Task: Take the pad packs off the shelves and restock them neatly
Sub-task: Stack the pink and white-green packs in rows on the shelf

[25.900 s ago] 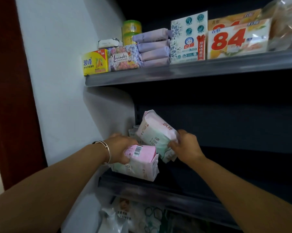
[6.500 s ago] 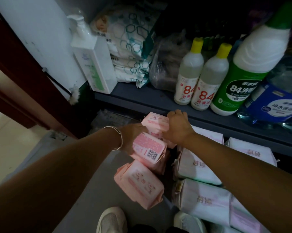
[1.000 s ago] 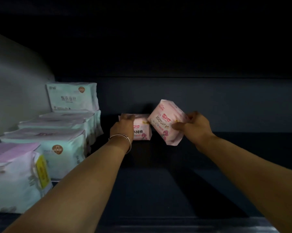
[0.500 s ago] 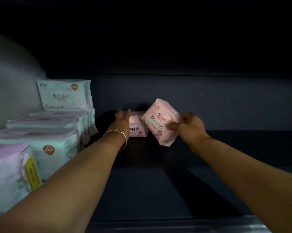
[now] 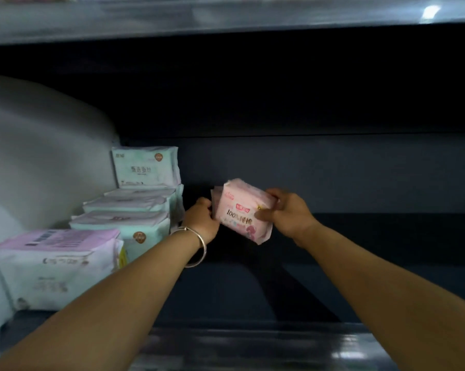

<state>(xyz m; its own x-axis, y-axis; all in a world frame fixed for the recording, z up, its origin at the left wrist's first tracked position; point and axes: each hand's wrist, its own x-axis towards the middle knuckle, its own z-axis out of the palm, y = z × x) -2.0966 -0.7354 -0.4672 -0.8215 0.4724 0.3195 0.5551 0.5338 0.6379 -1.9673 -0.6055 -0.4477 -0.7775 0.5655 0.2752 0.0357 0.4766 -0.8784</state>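
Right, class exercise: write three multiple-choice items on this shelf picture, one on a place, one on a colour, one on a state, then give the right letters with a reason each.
1. Where do the mint-green packs stand on the shelf?
A. at the left end
B. at the right end
C. in the middle

2. What colour is the pack held by the right hand?
A. blue
B. pink
C. yellow

3. What is the left hand doing?
A. hanging idle below the shelf
B. lying flat on the shelf
C. curled at the left edge of the pink packs

Answers: 1 A, they line up along the pale wall on the left. 2 B, its wrapper is pale pink. 3 C, its fingers curl against the pack edge, the bracelet at the wrist.
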